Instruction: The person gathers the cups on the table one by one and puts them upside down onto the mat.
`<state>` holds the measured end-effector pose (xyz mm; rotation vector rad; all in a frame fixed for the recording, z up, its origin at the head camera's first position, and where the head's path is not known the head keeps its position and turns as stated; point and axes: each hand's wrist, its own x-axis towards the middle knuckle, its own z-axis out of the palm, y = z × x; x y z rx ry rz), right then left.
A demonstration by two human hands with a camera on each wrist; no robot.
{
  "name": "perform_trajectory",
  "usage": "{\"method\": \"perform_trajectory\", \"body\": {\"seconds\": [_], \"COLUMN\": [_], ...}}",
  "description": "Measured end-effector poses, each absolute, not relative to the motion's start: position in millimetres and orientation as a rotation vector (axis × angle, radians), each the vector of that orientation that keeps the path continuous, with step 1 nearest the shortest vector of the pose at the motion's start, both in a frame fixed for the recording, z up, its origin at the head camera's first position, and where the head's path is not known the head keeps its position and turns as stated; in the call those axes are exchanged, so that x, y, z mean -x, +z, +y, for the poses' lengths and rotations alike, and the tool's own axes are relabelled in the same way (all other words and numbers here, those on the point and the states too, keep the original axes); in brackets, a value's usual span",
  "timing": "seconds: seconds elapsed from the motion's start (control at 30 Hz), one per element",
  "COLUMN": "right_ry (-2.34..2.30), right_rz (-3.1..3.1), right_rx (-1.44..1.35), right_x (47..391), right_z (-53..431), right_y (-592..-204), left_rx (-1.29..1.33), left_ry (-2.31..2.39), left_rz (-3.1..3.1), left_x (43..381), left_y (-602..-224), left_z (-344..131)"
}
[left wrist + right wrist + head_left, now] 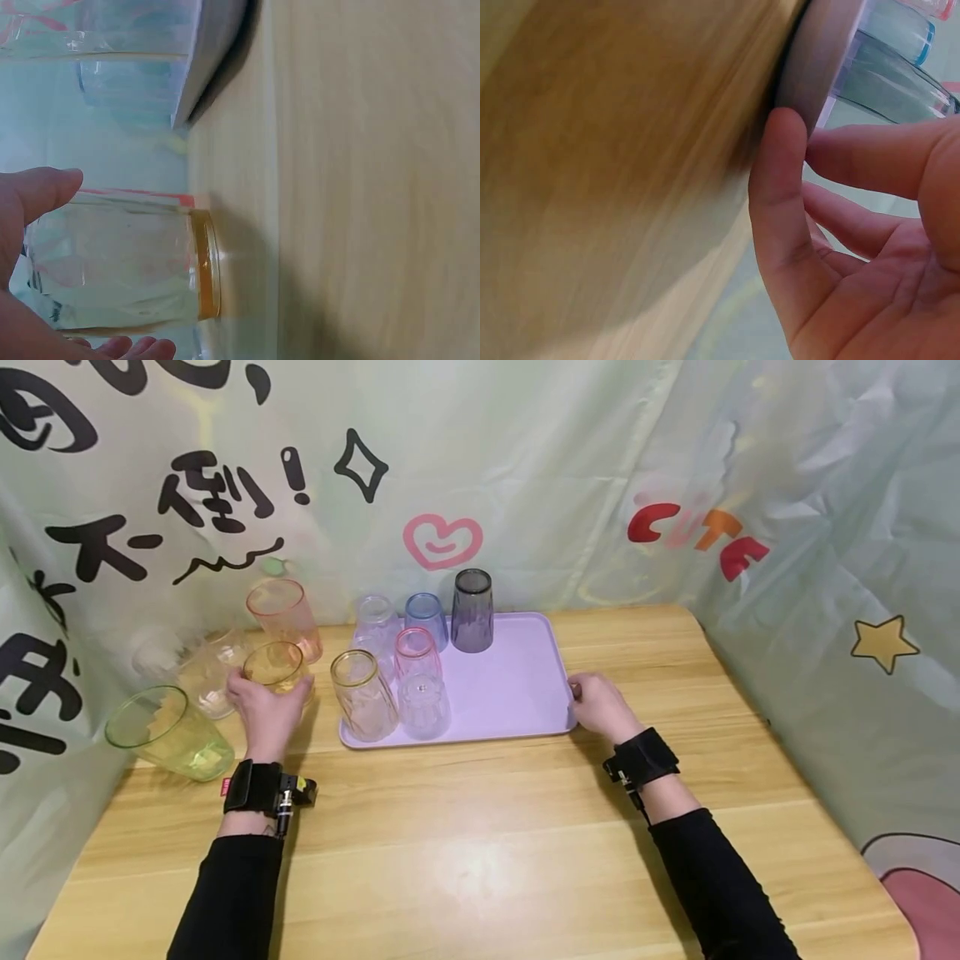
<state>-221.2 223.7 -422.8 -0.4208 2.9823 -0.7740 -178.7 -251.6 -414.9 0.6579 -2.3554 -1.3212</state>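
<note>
My left hand [266, 710] grips a clear drinking glass with an amber rim [273, 664], its thumb on one side and fingers on the other. In the left wrist view the glass's amber end [205, 264] faces the wooden table; whether it touches the wood I cannot tell. On the right, my right hand [603, 706] pinches the right edge of a lilac tray [510, 685] between thumb and forefinger [784, 150]. Several glasses stand on the tray, including a grey glass [472, 614], a blue glass [427, 620], a pink-rimmed glass [417, 652] and a yellow-rimmed glass [365, 697].
Left of the tray, a green glass [176, 735], a pink glass [285, 618] and a clear glass [213, 672] stand around my left hand. A printed cloth [540, 485] hangs behind the wooden table [480, 843] and along its sides.
</note>
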Motion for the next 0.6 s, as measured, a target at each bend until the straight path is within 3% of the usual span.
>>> {"method": "perform_trajectory", "body": {"seconds": [0.6], "right_ry": [-0.800], "right_rz": [2.933], "right_rx": [0.354], "right_x": [220.5], "right_z": [224.1], "right_y": [-421.9], "left_rx": [-0.724], "left_ry": [-1.459], "left_rz": [-2.261], "left_x": [179.5], "left_y": [-414.2], "left_z": [-252.6]}}
